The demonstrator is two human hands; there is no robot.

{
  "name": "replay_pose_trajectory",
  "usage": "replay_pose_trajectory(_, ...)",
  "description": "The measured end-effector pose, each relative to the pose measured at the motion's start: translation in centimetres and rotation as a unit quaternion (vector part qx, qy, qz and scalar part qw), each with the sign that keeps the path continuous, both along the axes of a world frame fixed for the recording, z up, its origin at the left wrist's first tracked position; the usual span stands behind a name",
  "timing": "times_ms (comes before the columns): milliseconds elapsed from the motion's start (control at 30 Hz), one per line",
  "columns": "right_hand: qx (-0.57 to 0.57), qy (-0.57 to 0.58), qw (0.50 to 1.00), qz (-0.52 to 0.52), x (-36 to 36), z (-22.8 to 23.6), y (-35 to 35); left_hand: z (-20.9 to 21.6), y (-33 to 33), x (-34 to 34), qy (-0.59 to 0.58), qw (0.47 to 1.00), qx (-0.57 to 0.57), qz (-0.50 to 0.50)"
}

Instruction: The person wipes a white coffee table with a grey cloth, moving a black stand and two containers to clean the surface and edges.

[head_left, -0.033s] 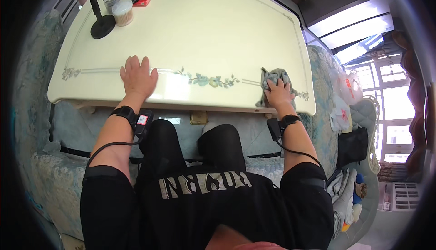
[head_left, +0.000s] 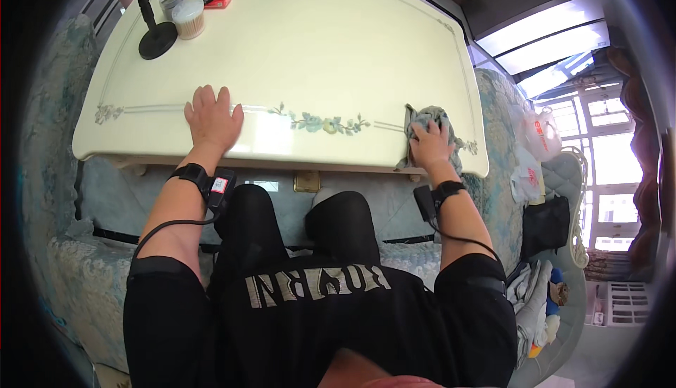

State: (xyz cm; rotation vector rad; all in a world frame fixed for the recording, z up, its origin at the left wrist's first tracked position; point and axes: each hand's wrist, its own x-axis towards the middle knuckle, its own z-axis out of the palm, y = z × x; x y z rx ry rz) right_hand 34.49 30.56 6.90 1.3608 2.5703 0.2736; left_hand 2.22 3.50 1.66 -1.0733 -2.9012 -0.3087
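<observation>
Grey cloth (head_left: pixel 438 115) lies gripped beneath the right hand (head_left: pixel 432 148); the left hand (head_left: pixel 214 124) splays flat.

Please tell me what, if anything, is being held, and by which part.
The right grip covers the middle of the crumpled grey cloth from above; whether it clasps it is hidden. The left grip lies on the table, holding nothing.

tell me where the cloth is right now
In the head view, the cloth lies under the right hand, toward the right end of the table's near edge, right of the central painted flowers.
</observation>
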Motion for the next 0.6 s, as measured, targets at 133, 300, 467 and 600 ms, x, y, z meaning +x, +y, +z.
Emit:
replay_pose_trajectory(133,-0.043,0.179,0.954,0.237,-1.0,-3.7,-3.6,-0.1,0.2,0.1,0.021,1.000,-0.008,0.007)
replay_pose_trajectory(300,-0.050,0.260,0.924,0.277,-2.8,-4.6,-6.1,-0.4,0.1,-0.2,0.004,1.000,-0.006,0.004)
replay_pose_trajectory(467,-0.080,0.218,0.929,0.289,-3.3,-3.7,-5.4,0.6,0.3,0.0,-0.016,1.000,-0.025,0.006)
replay_pose_trajectory(600,-0.123,0.189,0.925,0.307,-3.7,-3.2,-4.6,-0.3,0.0,-0.1,0.012,1.000,-0.003,0.007)
